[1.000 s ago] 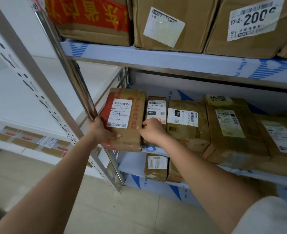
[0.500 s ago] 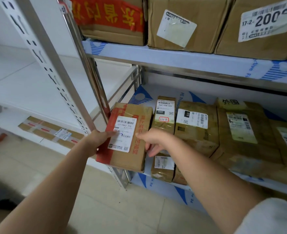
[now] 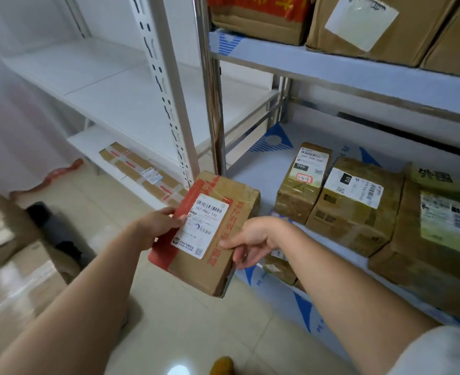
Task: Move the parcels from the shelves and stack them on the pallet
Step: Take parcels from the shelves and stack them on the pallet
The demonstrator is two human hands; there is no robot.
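Now the red-taped parcel (image 3: 206,234) is off the shelf (image 3: 283,169); a second ago it stood in the row there. Left hand (image 3: 157,226) grips its left edge, right hand (image 3: 250,239) its right edge, fingers (image 3: 238,259) curled under, parcel in the air over the floor. Other parcels (image 3: 353,201) remain shelved. Pick looks done; carry to pallet next, pallet not clearly visible.

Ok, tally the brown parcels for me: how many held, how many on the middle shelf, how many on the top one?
Held by left hand and right hand: 1 red-taped brown cardboard parcel
On the blue-filmed middle shelf: 3 taped brown parcels
On the top shelf: 3 brown cardboard boxes
Total: 7
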